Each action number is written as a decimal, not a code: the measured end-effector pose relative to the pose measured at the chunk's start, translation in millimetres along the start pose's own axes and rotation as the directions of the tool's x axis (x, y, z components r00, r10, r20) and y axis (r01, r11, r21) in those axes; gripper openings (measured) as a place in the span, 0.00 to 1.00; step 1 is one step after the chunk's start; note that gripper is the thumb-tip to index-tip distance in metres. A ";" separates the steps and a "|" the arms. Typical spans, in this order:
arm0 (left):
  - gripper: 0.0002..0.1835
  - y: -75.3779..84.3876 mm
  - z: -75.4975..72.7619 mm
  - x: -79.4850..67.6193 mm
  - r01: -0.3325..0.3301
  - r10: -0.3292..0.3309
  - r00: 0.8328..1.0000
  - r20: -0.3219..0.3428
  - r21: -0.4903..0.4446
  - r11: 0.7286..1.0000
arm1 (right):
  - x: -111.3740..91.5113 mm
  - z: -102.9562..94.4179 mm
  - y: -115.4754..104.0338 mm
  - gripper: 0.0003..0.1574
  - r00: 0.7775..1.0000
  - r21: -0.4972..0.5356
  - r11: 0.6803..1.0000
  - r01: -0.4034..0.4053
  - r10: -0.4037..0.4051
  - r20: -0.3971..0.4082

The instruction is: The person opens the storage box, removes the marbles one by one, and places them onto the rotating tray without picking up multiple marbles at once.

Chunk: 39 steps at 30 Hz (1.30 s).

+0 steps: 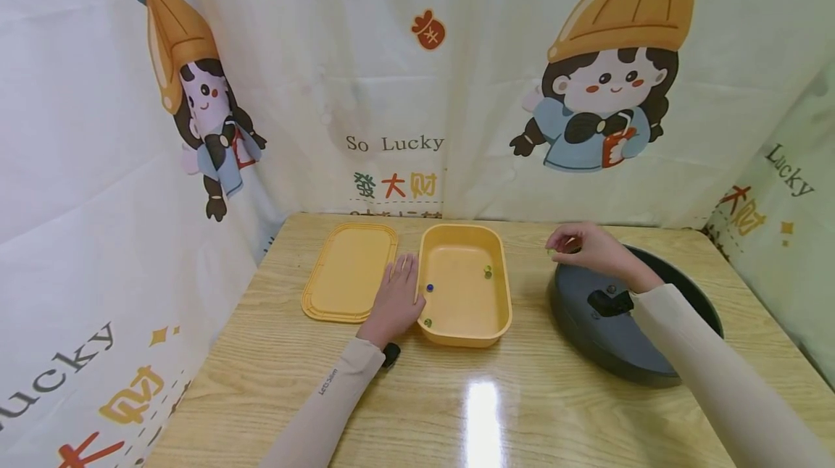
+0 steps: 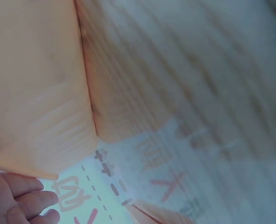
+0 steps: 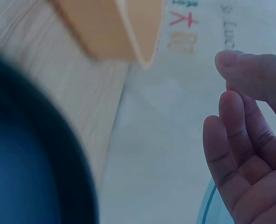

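My right hand (image 1: 590, 247) is over the far left edge of a dark round pan (image 1: 652, 374), pinching a small yellow-green marble (image 1: 551, 253) between thumb and fingertips. In the right wrist view the marble is hidden behind the thumb. Beside the left wall of a yellow plastic box (image 1: 466, 341) lies my left hand (image 1: 396, 301), fingers straight and thumb at the rim. Inside the box are a blue marble (image 1: 430, 287), a greenish marble (image 1: 427, 322) near the front left and yellow-green marbles (image 1: 488, 272) toward the right. A clear marble (image 1: 611, 289) shows in the pan.
A flat yellow lid (image 1: 355, 265) lies on the wooden table (image 1: 417, 410), left of the box. Behind the table and along both sides hangs a printed curtain (image 1: 313, 77). A black wrist camera (image 1: 609, 303) on the right arm covers part of the pan.
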State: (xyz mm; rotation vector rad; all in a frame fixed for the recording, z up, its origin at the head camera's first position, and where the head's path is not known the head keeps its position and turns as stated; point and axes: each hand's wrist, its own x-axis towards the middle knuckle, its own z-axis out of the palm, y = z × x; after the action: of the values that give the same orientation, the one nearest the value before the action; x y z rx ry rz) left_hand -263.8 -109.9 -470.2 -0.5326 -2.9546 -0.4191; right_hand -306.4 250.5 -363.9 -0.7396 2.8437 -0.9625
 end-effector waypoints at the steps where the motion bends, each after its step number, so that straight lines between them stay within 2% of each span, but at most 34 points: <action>1: 0.36 -0.2 0.2 0.1 0.002 -0.002 1.000 0.001 0.001 1.000 | -2.9 -2.4 4.1 0.06 1.000 0.005 1.000 -0.003 0.003 -0.002; 5: 0.36 -0.3 0.0 0.4 0.006 -0.006 1.000 0.010 -0.007 1.000 | -14.2 -9.0 21.0 0.08 1.000 0.025 1.000 -0.013 0.014 -0.014; 10: 0.36 0.0 -1.5 0.1 0.008 -0.007 1.000 0.014 -0.024 1.000 | -25.0 -10.7 42.9 0.11 0.998 0.041 0.997 -0.063 0.063 0.010; 19: 0.36 -0.2 -1.8 0.9 0.009 -0.009 1.000 0.014 -0.025 1.000 | -36.7 -2.0 78.8 0.12 0.993 0.046 0.993 -0.108 0.105 0.056; 27: 0.36 -1.0 1.0 2.0 0.010 -0.009 1.000 0.015 -0.024 1.000 | -36.3 7.8 106.9 0.09 0.987 0.018 0.989 -0.145 0.143 0.076; 31: 0.36 -0.3 0.4 1.7 0.012 -0.011 1.000 0.017 -0.028 1.000 | -34.2 11.2 115.0 0.09 0.986 0.004 0.990 -0.141 0.140 0.094; 36: 0.36 0.6 -0.8 0.8 0.012 -0.012 1.000 0.015 -0.020 1.000 | -31.3 14.7 117.3 0.07 0.989 -0.029 0.994 -0.107 0.109 0.101; 39: 0.36 0.8 -0.9 0.5 0.011 -0.010 1.000 0.010 -0.015 1.000 | -30.4 16.9 117.1 0.07 0.987 -0.047 0.992 -0.113 0.118 0.112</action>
State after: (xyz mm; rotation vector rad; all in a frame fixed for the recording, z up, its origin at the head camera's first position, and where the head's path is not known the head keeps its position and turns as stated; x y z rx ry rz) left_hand -263.9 -109.3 -469.0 -0.5225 -2.9671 -0.4421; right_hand -325.9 335.9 -449.0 -0.6047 2.7787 -0.8212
